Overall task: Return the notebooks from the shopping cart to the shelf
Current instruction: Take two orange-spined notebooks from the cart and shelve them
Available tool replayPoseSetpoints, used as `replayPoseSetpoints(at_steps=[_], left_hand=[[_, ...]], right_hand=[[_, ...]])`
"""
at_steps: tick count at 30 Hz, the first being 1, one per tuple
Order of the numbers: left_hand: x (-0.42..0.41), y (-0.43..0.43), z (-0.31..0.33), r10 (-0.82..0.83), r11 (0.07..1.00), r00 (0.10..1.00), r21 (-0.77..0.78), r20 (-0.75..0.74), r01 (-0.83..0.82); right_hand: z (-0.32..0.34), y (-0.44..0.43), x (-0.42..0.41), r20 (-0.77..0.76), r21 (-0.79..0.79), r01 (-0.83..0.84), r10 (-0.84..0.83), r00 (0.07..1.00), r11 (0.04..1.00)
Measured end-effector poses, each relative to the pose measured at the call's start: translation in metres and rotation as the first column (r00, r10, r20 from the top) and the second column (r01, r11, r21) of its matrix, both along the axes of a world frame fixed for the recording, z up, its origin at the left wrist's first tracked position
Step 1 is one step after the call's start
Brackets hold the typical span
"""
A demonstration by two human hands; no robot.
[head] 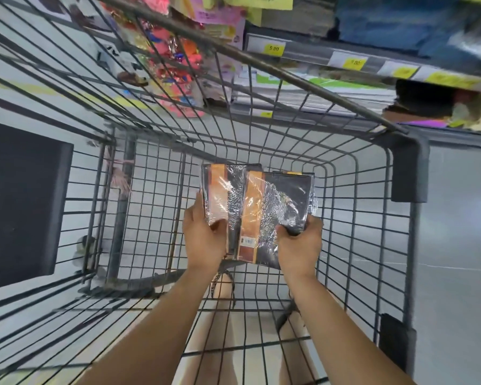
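Observation:
Two dark notebooks with orange bands, both wrapped in shiny plastic, are inside the grey wire shopping cart point(345, 218). My left hand point(203, 240) grips the near end of the left notebook point(220, 195). My right hand point(300, 245) grips the near right corner of the right notebook point(278, 215), which overlaps the left one. More notebook edges show under the right one; how many I cannot tell. The shelf point(345, 59) with yellow price tags runs across the upper right, beyond the cart's rim.
Stacks of paper goods point(317, 93) lie on the lower shelf level behind the cart. Colourful packaged items point(172, 59) hang at the upper middle. A dark floor mat point(20, 201) lies left of the cart. My legs and sandalled feet show below the cart's mesh.

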State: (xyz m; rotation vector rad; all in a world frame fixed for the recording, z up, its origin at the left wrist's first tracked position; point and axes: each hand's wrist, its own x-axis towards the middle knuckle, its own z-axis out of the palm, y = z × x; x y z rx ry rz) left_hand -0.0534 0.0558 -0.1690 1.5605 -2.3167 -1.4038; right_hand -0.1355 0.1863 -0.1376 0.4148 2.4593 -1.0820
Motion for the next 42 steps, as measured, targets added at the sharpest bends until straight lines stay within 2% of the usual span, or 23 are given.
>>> replayPoseSetpoints(at_steps=[4,7,13,17,22,26,31,36,38,42], left_hand=[[-0.007,-0.007,0.01,0.081,0.983,0.996,0.162,0.023,-0.083],[-0.01,-0.012,0.019,0.144,0.956,0.99,0.257,0.01,-0.142],[0.005,-0.01,0.044,0.197,0.902,0.98,0.394,-0.012,-0.176],[0.02,-0.017,0.073,0.293,0.892,0.954,0.376,-0.057,-0.252],[0.033,-0.027,0.123,0.416,0.864,0.9,0.366,-0.134,-0.345],[0.041,-0.019,0.174,0.432,0.883,0.865,0.314,-0.255,-0.348],[0.033,0.024,0.224,0.488,0.86,0.794,0.357,-0.364,-0.364],[-0.002,0.083,0.258,0.444,0.896,0.767,0.248,-0.463,-0.369],[-0.017,0.108,0.267,0.421,0.907,0.761,0.216,-0.494,-0.361],[-0.043,0.153,0.278,0.506,0.863,0.7,0.296,-0.505,-0.41]], right_hand=[[0.018,0.003,0.004,-0.05,0.0,-0.06,0.059,0.997,0.998],[0.033,0.006,0.008,-0.017,-0.028,-0.096,0.095,0.995,0.995],[0.065,0.007,0.014,0.075,-0.235,-0.193,0.216,0.974,0.953],[0.094,0.0,0.017,0.044,-0.278,-0.227,0.248,0.968,0.934],[0.138,0.01,0.01,0.021,-0.41,-0.152,0.176,0.984,0.9],[0.175,0.035,-0.007,0.063,-0.527,-0.068,0.119,0.991,0.847],[0.21,0.089,-0.039,0.1,-0.647,0.052,0.017,0.995,0.761],[0.237,0.154,-0.073,0.093,-0.716,0.106,-0.057,0.994,0.69],[0.249,0.181,-0.088,0.09,-0.731,0.104,-0.056,0.994,0.674],[0.27,0.23,-0.117,0.064,-0.723,0.104,-0.084,0.994,0.683]])
